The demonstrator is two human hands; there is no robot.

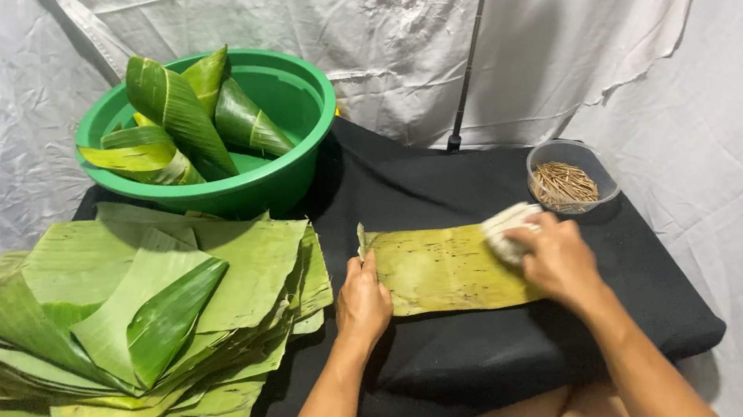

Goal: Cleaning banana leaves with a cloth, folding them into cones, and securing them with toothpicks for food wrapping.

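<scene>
Pressing a white cloth onto the leaf piece, right hand; left hand pinning its edge.

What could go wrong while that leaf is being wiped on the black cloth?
The leaf piece is pinned only at its left edge by the left hand, so the right hand rubbing with the white cloth might tear it. The small bowl of sticks sits close enough to get knocked.

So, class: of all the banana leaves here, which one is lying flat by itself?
The yellowish leaf piece on the black cloth, under both hands. The others lie stacked in a pile or rolled into cones in the green basin.
</scene>
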